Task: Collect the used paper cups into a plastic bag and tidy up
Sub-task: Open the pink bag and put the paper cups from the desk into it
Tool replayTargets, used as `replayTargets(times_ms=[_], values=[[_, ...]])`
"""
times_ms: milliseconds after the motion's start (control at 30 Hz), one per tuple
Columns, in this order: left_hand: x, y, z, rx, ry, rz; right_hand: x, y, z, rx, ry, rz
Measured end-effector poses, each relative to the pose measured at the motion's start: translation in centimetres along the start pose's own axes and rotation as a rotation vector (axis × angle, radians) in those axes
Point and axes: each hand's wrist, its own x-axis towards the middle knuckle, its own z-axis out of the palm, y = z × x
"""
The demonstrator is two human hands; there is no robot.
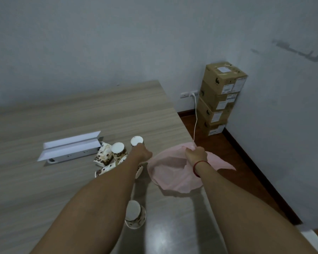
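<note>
At the far edge of the cup cluster, an upright paper cup (136, 140) stands right at the fingertips of the left hand (142, 153); the fingers curl toward its rim, though whether they have closed on it cannot be told. Just right of it, the right hand (195, 154) is closed on the bunched edge of a pink plastic bag (174, 173), which lies spread on the table near its right edge. Left of the reaching arm, several coffee-bean-print cups (108, 156) crowd together, some upright, some tipped over, partly hidden by the forearm. One more cup (135, 214) lies alone, nearer the person. Beside the cluster, an open socket box (72, 146) is set into the wood-grain table (62, 110). Beyond, stacked cardboard boxes (220, 96) stand in the wall corner.
</note>
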Motion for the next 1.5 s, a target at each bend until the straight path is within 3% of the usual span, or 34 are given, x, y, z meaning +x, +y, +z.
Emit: replayTargets(times_ms=[200, 533, 833, 1067, 1233, 1500], values=[[0.8, -3.8, 0.0, 0.149, 0.193, -0.094, 0.1, 0.2, 1.9, -0.068, 0.041, -0.024], [2.0, -6.8, 1.9, 0.177, 0.206, -0.162, 0.4, 1.6, 3.8, -0.076, 0.109, -0.067], [1.5, -3.9, 0.3, 0.036, 0.115, -0.059, -0.3, 1.3, 3.0, -0.066, 0.086, -0.059], [0.0, 0.5, -0.7, -0.319, -0.08, 0.057, -0.4, 1.0, 2.0, -0.048, 0.069, -0.047], [-0.7, 1.8, 2.0, -0.419, -0.288, 0.048, 0.1, 0.5, 1.2, 0.087, 0.08, -0.006], [-3.1, 5.7, 9.0, -0.537, -0.31, -0.063, 0.3, -1.7, 0.2, 0.235, 0.031, 0.029]])
